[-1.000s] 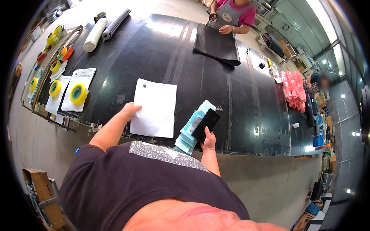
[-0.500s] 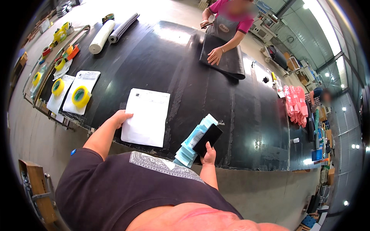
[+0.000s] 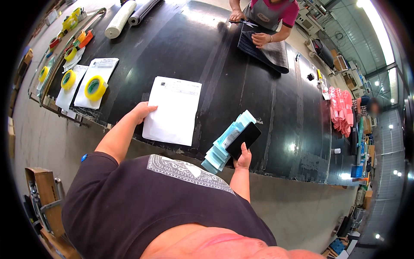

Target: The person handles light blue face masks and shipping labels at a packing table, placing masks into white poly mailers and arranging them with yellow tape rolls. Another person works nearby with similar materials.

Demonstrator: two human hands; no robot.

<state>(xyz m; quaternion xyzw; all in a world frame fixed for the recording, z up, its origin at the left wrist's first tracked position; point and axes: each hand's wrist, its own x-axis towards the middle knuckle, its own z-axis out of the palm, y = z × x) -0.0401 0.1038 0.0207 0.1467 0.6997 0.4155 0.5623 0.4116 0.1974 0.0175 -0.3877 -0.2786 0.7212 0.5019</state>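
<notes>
A stack of white printed sheets [image 3: 171,112] lies on the black tabletop near its front edge. My left hand [image 3: 145,111] grips the stack's left side, thumb on top. In my right hand [image 3: 243,156] is a black smartphone [image 3: 245,139], tilted, with its dark face up and my thumb along its lower edge. Beneath and left of the phone is a fanned row of light-blue packets [image 3: 221,149] with a white label; whether my hidden fingers also hold them I cannot tell.
Tape rolls [image 3: 95,88] rest on papers at the left. Rolled mats [image 3: 120,19] lie at the far left. Across the table a co-worker holds scissors [image 3: 246,23] and a folded dark mat [image 3: 276,54]. Pink bundles [image 3: 341,110] sit at the right.
The whole view has shifted, so the table sits higher in the picture. The co-worker's mat now shows a grey side, and the scissors are spread. My hands keep their holds.
</notes>
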